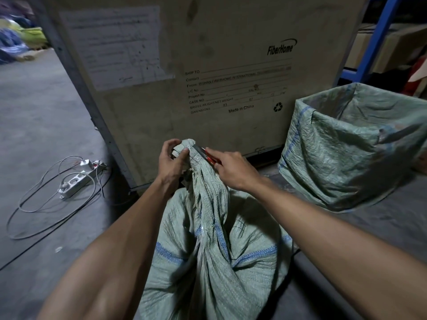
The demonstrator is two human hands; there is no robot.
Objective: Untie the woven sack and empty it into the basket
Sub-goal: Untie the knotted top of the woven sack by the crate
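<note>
The woven sack (208, 239) stands on the floor just in front of you, full and bulging, and its neck (191, 155) is bunched and tied at the top. Your left hand (171, 160) is closed around the gathered top of this neck and holds it upright. Your right hand (233, 169) is closed on a red-handled cutter (206, 155), and its metal blade touches the right side of the neck, where the binding looks tight. I judge that you are at the first step: the tie is not yet open, and nothing is emptied.

The basket (346, 144) waits to the right and a little farther away, lined with a second green woven bag; its mouth is open, and I cannot see anything inside. Behind the sack stands a large shipping crate (208, 65). On the floor at the left lies a power strip (78, 179) with loose cables.
</note>
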